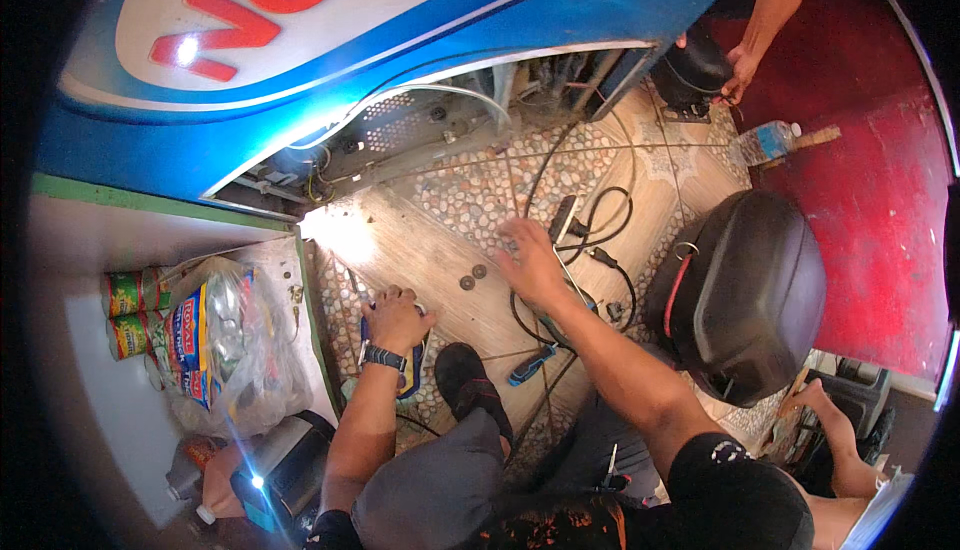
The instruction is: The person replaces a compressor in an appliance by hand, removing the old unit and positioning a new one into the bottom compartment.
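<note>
Rests left hand [397,322] over a blue-and-yellow object [412,376] beside the shoe [460,375], perhaps for support, too hidden to tell any grip, and spreads seemingly empty right hand [533,262] near the dark strip [563,218] on the floor [430,240], before the blue cabinet [130,155]

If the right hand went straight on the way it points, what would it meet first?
Passing over the pebble-patterned floor, the right hand would probably meet the perforated metal panel in the blue machine's open base. Height is unclear; angled down, it might touch floor first.
</note>
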A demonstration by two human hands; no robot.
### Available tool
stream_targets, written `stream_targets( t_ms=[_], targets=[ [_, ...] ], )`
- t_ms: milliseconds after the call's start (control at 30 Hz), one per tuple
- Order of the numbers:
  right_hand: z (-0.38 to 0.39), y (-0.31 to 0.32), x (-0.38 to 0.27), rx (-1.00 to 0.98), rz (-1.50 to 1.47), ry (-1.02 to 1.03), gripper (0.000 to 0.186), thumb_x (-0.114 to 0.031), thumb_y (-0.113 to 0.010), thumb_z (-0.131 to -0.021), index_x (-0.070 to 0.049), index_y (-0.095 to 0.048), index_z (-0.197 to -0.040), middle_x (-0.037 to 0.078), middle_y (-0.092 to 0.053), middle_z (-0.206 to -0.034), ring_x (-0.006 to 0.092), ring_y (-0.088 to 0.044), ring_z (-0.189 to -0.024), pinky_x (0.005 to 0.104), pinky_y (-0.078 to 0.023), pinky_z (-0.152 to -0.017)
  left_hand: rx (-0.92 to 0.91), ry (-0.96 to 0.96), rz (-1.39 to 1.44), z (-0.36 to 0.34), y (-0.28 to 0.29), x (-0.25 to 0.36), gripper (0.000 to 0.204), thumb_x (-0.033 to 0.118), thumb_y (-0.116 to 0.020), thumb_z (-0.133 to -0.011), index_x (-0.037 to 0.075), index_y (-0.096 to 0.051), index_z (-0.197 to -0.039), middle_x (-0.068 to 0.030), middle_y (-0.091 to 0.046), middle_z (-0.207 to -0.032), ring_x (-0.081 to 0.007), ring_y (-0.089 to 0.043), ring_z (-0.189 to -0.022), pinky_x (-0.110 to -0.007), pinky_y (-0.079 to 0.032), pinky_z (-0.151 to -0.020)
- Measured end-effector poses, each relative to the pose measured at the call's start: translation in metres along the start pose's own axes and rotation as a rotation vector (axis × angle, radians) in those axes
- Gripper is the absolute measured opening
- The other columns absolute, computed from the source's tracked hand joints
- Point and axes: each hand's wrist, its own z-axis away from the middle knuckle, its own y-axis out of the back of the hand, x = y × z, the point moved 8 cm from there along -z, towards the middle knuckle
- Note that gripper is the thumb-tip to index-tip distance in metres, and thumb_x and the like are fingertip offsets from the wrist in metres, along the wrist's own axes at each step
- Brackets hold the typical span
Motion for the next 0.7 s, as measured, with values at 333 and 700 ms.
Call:
stream_targets(
  t_ms=[333, 700],
  targets=[
    [0.073, 0.209, 0.062, 0.181, -0.476, -0.452, 0.047, -0.032, -0.061, -0.105, -0.001, -0.055, -0.141, 0.009, -0.063, -0.131, 0.0183, -0.061, -0.115, 0.0332, -0.048, -0.100, -0.018, 0.003, 0.018, 0.001, -0.023, -0.042, 0.076, 0.055, -0.074, -0.083, 0.005, -0.060, -0.139, -0.0189, -0.050, -0.152, -0.0435, -0.046, -0.140, -0.064, -0.029, -0.116],
    [0.036, 0.237, 0.084, -0.064, 0.417, -0.297, 0.039, -0.030, -0.069, -0.094, -0.001, -0.069, -0.121, 0.021, -0.069, -0.123, 0.0385, -0.066, -0.113, 0.0464, -0.049, -0.100, 0.369, -0.564, 0.475, -0.004, 0.033, 0.130, 0.061, 0.034, -0.075, -0.090, 0.001, -0.057, -0.137, -0.0247, -0.059, -0.136, -0.0409, -0.054, -0.128, -0.048, -0.043, -0.111]
  ],
)
